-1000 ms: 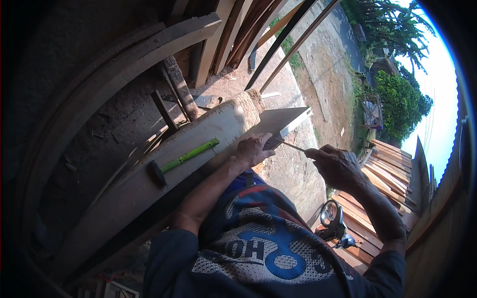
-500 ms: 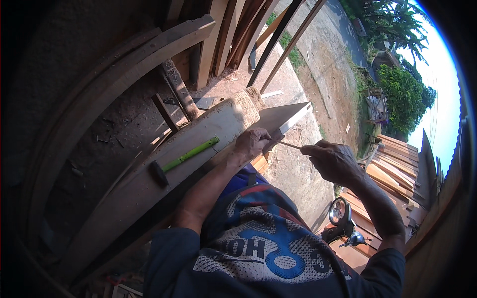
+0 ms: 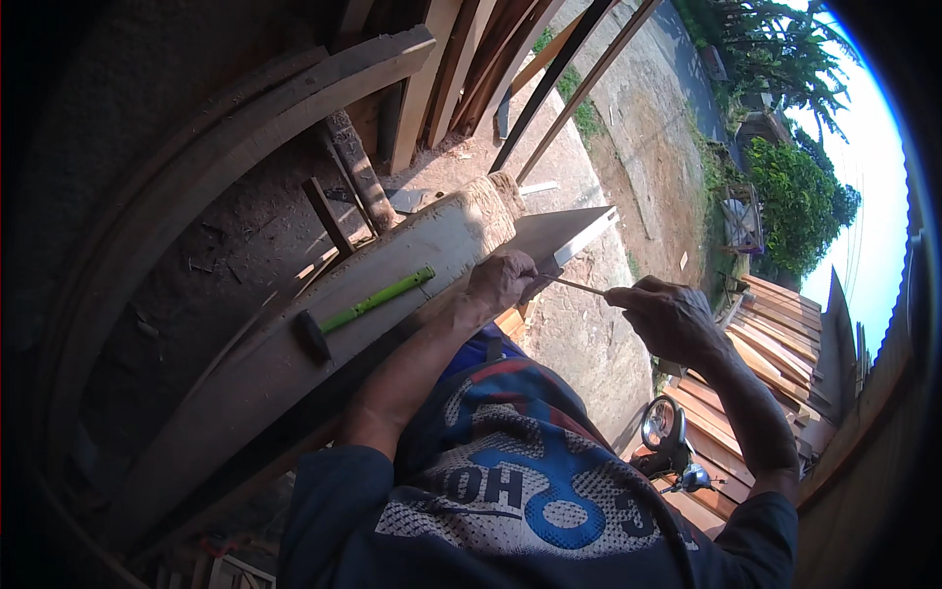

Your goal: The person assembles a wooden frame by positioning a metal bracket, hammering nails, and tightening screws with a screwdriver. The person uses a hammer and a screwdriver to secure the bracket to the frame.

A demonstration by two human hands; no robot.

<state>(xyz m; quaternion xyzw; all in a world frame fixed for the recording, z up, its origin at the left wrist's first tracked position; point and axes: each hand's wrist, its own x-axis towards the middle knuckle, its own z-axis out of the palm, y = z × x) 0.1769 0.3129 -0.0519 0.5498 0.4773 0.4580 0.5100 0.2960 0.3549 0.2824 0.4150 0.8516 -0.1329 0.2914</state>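
My right hand is closed around a thin brownish rod-shaped tool; its grip end is hidden in the fist. The rod's other end reaches a notched end of a wooden board, right beside the fingers of my left hand. That left hand is curled closed against the board's near side, and what its fingers pinch is hidden. To its left, a hammer with a green handle and dark head lies on a thick, pale timber with a rough end.
A curved wooden piece arches on the left. Planks lean upright at the back. Stacked boards and a motorcycle stand to the right. Wood scraps litter the ground at left.
My right hand has shifted slightly right, away from my left hand, and a little more of the rod shows between them. My left hand stays at the board; the hammer lies where it was.
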